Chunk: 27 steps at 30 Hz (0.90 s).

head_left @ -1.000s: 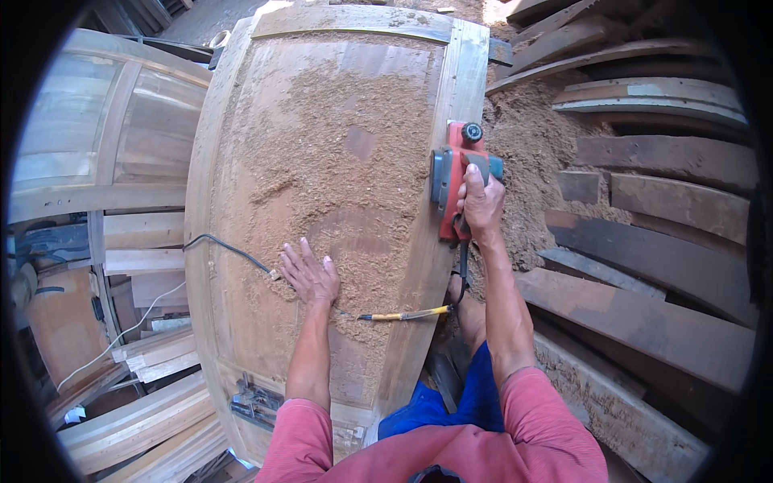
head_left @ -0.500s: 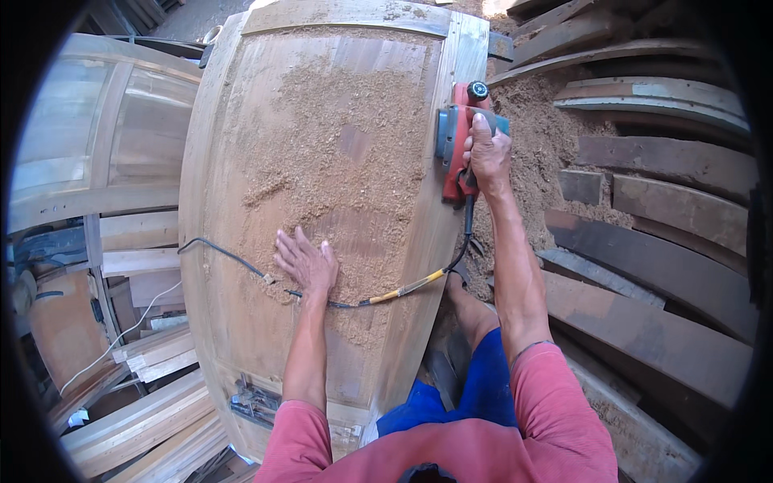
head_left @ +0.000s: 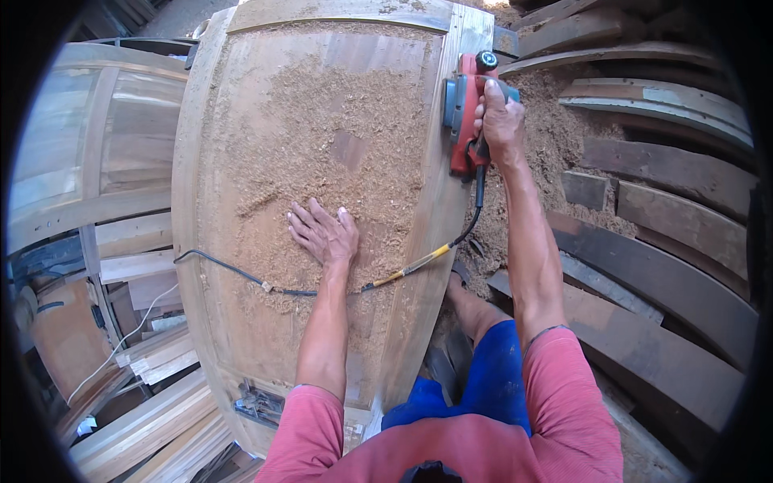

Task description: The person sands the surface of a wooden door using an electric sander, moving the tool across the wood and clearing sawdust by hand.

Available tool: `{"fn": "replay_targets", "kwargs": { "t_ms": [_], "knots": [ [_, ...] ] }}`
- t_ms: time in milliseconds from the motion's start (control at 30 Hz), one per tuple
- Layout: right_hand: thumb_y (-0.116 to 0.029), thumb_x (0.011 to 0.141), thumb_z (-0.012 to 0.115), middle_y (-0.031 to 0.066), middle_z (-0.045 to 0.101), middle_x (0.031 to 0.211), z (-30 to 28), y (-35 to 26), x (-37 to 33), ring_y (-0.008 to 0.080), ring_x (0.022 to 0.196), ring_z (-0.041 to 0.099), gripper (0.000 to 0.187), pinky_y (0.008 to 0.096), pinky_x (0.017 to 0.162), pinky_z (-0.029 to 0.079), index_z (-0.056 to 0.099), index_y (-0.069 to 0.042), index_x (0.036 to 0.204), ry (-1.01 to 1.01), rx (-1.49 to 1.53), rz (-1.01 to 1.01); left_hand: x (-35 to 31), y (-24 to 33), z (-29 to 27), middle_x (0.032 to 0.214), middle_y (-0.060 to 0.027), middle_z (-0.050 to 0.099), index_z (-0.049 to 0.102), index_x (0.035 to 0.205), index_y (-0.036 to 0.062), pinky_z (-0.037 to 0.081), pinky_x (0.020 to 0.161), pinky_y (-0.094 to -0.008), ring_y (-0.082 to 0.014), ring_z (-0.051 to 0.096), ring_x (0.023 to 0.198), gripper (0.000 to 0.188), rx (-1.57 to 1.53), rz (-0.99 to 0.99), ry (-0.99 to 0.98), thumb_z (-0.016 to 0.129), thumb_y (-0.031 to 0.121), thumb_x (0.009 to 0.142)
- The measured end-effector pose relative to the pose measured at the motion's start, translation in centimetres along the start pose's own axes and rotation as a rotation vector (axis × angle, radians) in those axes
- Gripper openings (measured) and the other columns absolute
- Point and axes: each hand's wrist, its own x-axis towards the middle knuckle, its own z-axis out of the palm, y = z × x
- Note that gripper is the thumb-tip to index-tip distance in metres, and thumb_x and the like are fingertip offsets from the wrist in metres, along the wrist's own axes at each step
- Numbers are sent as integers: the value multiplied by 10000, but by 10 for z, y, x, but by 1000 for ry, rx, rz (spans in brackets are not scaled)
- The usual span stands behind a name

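Observation:
A red and blue-grey electric planer (head_left: pixel 463 121) rests on the right edge stile of a wooden panel door (head_left: pixel 439 241), near its far end. My right hand (head_left: pixel 502 125) is wrapped round the planer's rear handle. Spread flat on the shavings-covered middle panel, my left hand (head_left: pixel 324 231) leans with its fingers apart. The planer's dark cord (head_left: pixel 221 267), part of it wrapped in yellow tape, runs from the handle across the door and passes by my left wrist. Wood shavings (head_left: pixel 366 121) lie thick over the recessed panel.
Stacked dark boards (head_left: pixel 652 338) fill the right side, with shavings heaped between them and the door. Another panelled door (head_left: pixel 101 137) stands at the left, above piled pale timber (head_left: pixel 145 427). Small metal tools (head_left: pixel 259 402) lie at the door's near left corner.
My right hand has pushed the planer farther along the door's edge, away from me. My left hand has shifted forward and right, over the shavings. The cord has moved with the planer.

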Motion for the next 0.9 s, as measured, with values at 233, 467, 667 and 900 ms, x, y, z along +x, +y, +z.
{"fn": "replay_targets", "kwargs": {
  "t_ms": [233,467,667,900],
  "knots": [
    [-481,1011,641,-36,584,699,0,5,42,63,530,555,402,242,472,469,679,-82,979,6,25,-42,3,4,-5,1628,-330,224,306,1527,7,144,1226,-613,-494,217,1505,777,-13,-1,-26,615,391,926],
    [-551,982,641,19,639,688,6,-7,76,115,572,621,500,281,523,498,707,-59,918,25,40,-14,4,3,-7,1625,-328,221,286,1531,14,140,1226,-615,-492,219,1502,776,-8,-8,-21,610,375,925],
    [-542,980,650,31,644,691,4,-12,118,119,582,621,512,285,527,499,704,-36,928,30,11,-44,5,3,-5,1593,-382,228,276,1513,1,140,1215,-639,-553,208,1482,806,-26,26,-18,632,363,887],
    [-588,960,663,16,640,691,13,-25,153,105,577,608,527,271,532,489,707,-64,939,60,51,-93,7,7,-13,1602,-356,232,272,1524,0,153,1224,-609,-510,231,1485,807,38,-1,-37,630,352,893]
  ]
}}
